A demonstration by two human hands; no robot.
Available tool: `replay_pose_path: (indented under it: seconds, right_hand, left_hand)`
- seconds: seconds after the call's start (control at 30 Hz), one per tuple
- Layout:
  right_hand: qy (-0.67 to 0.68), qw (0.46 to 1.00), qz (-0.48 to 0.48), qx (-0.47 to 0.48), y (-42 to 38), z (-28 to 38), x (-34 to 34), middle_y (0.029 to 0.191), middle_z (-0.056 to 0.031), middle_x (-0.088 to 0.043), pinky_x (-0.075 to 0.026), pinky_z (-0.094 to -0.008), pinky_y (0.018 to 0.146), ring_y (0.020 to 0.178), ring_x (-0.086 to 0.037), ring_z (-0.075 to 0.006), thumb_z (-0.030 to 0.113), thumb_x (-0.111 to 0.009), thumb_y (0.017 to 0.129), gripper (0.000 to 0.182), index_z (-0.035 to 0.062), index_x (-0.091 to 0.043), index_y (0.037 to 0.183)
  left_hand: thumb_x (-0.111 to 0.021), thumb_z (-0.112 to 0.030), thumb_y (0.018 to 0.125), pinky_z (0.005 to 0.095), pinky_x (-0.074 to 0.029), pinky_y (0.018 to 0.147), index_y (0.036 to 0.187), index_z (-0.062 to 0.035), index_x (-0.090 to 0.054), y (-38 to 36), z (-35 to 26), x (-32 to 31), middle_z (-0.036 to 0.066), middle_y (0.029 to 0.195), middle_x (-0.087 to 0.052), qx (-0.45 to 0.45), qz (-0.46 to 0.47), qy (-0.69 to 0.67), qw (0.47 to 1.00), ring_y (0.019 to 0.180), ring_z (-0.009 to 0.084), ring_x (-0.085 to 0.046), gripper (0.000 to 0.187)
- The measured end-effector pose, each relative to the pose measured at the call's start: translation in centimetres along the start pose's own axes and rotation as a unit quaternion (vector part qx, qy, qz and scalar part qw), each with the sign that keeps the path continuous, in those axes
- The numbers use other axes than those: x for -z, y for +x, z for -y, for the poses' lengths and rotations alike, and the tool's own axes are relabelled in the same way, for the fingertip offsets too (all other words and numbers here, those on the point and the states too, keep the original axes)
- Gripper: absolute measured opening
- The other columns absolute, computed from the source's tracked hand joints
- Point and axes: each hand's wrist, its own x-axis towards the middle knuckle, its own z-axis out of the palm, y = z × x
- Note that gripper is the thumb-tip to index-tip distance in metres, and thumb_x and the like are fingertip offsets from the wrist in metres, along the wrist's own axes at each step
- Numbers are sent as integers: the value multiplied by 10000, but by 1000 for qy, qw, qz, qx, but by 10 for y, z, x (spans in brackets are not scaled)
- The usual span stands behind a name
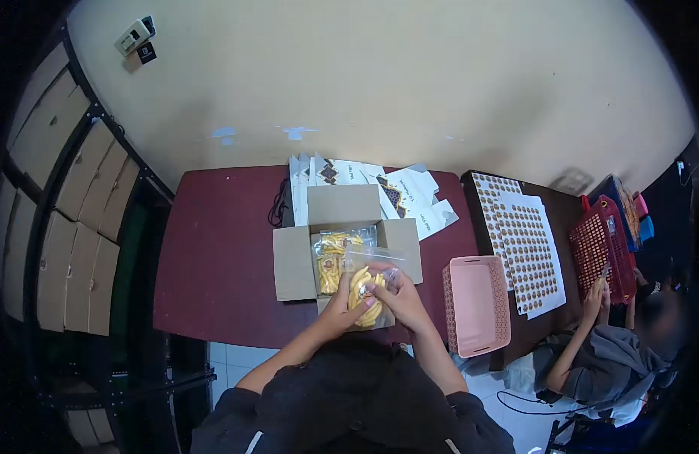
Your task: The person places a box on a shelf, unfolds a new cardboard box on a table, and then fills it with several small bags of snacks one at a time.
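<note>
Between my two hands is a clear zip bag of yellow stick snacks (358, 290), held above the near side of an open cardboard box. My left hand (340, 311) grips the bag's left side, its thumb on the front. On the right side, my right hand (401, 300) has its thumb pressed near a small round label on the bag. The cardboard box (291, 265) stands with its flaps folded out. Inside it lie more packs of yellow snacks (329, 274), partly hidden by the bag and my hands.
White printed cartons (410, 193) lie flat behind the box. A pink basket (478, 303) stands at the table's right edge. Sticker sheets (535, 253) and a red basket (603, 242) are on the darker table, where another person (614, 356) sits. Shelves of boxes (80, 265) line the left.
</note>
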Motion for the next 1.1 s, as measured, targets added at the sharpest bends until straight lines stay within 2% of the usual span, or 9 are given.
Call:
replay_pose_path:
  seconds: [0.2, 0.27, 0.4, 0.53, 0.67, 0.8, 0.9, 1.03, 1.1]
  right_hand:
    - [45, 997, -40, -41, 0, -6, 4, 990, -45, -581, -430, -246, 826, 905, -543, -96, 70, -532, 866, 276, -2, -502, 1131]
    - [73, 995, -23, -60, 1, -8, 10, 980, -40, -583, -427, -240, 828, 914, -538, -89, 83, -520, 877, 268, 2, -504, 1132]
    - [25, 998, 40, -33, -5, 2, 9, 1046, -65, -554, -430, -256, 848, 964, -530, -117, 47, -562, 848, 319, -9, -476, 1150]
    - [3, 999, 20, -27, -3, -6, 13, 1079, -69, -537, -425, -253, 858, 996, -515, -123, 45, -570, 842, 333, -10, -470, 1155]
    - [28, 998, 1, -57, -2, -1, 10, 1070, -66, -536, -420, -257, 857, 986, -510, -118, 59, -556, 857, 330, 9, -465, 1170]
    - [83, 995, 2, -63, -1, 8, 8, 1060, -62, -539, -419, -261, 857, 982, -510, -118, 88, -543, 872, 350, 18, -438, 1198]
    - [-16, 997, 72, -4, -5, 12, 7, 1059, -74, -540, -427, -263, 849, 985, -514, -119, 135, -473, 918, 326, 32, -406, 1220]
    - [90, 996, -10, -24, 1, -10, 6, 1062, -90, -543, -431, -265, 847, 999, -513, -125, 144, -473, 921, 309, 27, -414, 1200]
    - [104, 994, -24, -5, 0, -12, 2, 1070, -91, -539, -428, -267, 853, 1005, -512, -128, 140, -468, 922, 315, 24, -405, 1208]
  left_hand:
    - [-579, -209, 844, 329, -318, 963, 1314, -2, -163, 0, -2, -2, 174, 1226, -377, 7, 40, 28, 999, 1156, 206, -360, 661]
    - [-561, -212, 856, 328, -321, 961, 1307, -6, -160, -2, 6, -4, 173, 1211, -387, 17, 49, -18, 999, 1146, 205, -371, 638]
    - [-535, -228, 875, 321, -327, 955, 1305, 1, -160, 0, 5, -4, 177, 1199, -399, 17, 17, -23, 999, 1138, 212, -390, 614]
    - [-538, -279, 877, 334, -309, 971, 1297, 22, -156, -1, 4, 1, 203, 1219, -370, -7, 59, 56, 997, 1169, 243, -374, 643]
    - [-541, -278, 876, 337, -293, 982, 1310, 27, -138, -1, -10, 3, 215, 1237, -351, 27, 81, 58, 995, 1181, 248, -358, 667]
    - [-543, -276, 876, 337, -296, 979, 1311, 19, -143, -2, -4, -5, 210, 1233, -359, 32, 37, 2, 999, 1171, 241, -368, 661]
    - [-564, -258, 865, 337, -305, 971, 1296, 3, -181, 1, -3, -6, 193, 1221, -384, 15, 2, -6, 1000, 1159, 242, -382, 633]
    - [-592, -266, 846, 335, -325, 956, 1286, -9, -212, -1, 0, -6, 165, 1211, -398, -23, 18, 87, 996, 1142, 241, -397, 636]
    - [-590, -263, 848, 330, -326, 954, 1282, -9, -223, -1, 0, -9, 164, 1205, -403, -14, -3, 37, 999, 1137, 233, -400, 622]
